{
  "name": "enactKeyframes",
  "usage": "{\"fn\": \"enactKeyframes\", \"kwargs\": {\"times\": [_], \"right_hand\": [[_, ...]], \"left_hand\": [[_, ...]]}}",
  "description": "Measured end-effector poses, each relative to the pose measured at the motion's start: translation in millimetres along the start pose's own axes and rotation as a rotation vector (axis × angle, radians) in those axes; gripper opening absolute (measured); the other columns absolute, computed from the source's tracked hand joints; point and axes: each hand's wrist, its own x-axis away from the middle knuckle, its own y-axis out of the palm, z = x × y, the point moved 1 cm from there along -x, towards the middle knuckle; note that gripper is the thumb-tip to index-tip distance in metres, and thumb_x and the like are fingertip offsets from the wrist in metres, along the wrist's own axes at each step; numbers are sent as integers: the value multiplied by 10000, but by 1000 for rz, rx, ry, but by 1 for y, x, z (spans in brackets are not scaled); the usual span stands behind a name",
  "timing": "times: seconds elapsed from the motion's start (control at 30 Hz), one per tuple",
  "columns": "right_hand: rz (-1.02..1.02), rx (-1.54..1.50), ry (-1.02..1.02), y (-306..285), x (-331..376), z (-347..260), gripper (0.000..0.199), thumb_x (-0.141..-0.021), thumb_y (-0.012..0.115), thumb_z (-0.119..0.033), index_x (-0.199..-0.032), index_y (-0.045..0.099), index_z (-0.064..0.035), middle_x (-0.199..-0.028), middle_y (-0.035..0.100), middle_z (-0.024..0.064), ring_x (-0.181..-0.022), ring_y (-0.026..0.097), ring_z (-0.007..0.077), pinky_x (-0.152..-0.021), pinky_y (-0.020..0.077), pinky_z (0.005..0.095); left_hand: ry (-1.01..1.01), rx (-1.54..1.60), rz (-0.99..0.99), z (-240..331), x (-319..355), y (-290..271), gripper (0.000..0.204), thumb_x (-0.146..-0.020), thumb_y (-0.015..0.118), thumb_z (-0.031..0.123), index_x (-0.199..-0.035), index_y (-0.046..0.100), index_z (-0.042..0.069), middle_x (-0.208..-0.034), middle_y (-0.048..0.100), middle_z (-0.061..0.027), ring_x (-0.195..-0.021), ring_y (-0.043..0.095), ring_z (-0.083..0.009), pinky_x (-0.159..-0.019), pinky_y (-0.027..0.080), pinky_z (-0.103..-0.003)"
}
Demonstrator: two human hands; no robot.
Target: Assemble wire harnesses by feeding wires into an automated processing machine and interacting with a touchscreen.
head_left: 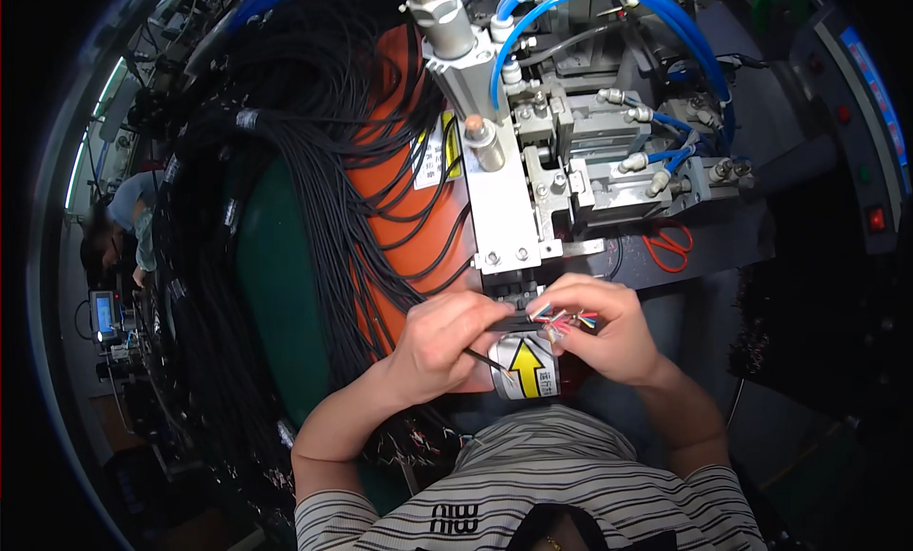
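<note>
The black cable [518, 320] with its stripped end lies between your two hands, just under the front of the machine, and its long axis runs almost left to right. From its end the thin coloured wires [568, 318] fan out toward your right side; red, green, blue and white strands show, but how many there are is too small to tell. Your left hand [447, 340] has its fingers [495, 313] closed on the black jacket, so the cable leaves this hand pointing to the right. Your right hand [609, 328] is the nearer one to the wire ends: its fingers [556, 334] are curled and pinch the coloured strands from the side and below. Both hands are therefore gripping the same piece, the left on the sheath, the right on the bare end. Directly beneath them sits a round part with a yellow arrow label [526, 366], and the arrow points up, toward the small opening under the white metal plate [504, 213]. So the wire ends lie beside that opening and across it, not along it. Further up are the pneumatic cylinder [447, 23] and the blue air hoses [580, 0]. At your left a big bundle of black cables [285, 171] hangs over an orange surface [399, 209], and orange scissors [670, 245] rest on the tabletop at the right.
</note>
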Motion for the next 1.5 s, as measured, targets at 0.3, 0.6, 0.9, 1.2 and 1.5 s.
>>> {"fn": "enactKeyframes", "kwargs": {"times": [0.3,0.6,0.9,1.2,1.5], "right_hand": [[187,-162,112,15,-1,11,215,-913,608,42,-1127,620,59,-951,650,105,-648,622,101,-553,458,178],[289,-396,267,17,3,11,233,-950,582,-4,-1179,581,40,-867,630,87,-582,574,83,-502,410,178],[221,-595,392,8,-2,8,159,-974,540,-55,-1111,579,14,-717,545,-2,-523,442,34,-477,341,180],[173,-175,241,14,2,-1,179,-942,535,-2,-1110,582,32,-790,551,-5,-631,498,38,-568,378,177],[183,-512,307,11,5,1,258,-988,546,-69,-1198,602,69,-939,623,98,-669,605,131,-592,478,244]], "left_hand": [[-179,6,25,4,-7,13,218,-812,716,-13,-1022,657,-15,-779,651,-139,-625,646,-253,-522,494,-318],[-95,-28,137,5,-11,16,222,-800,728,-15,-1016,676,-21,-830,682,-144,-719,682,-260,-626,544,-322],[207,-320,79,7,-3,12,405,-762,727,187,-1093,656,-34,-851,655,-94,-618,597,-232,-534,425,-315],[-38,-24,83,7,-11,20,263,-772,713,2,-1023,636,-8,-781,626,-116,-633,652,-230,-500,508,-321],[-143,123,108,5,-9,19,271,-753,717,-35,-1014,646,-20,-789,610,-105,-626,623,-242,-508,480,-318]]}}
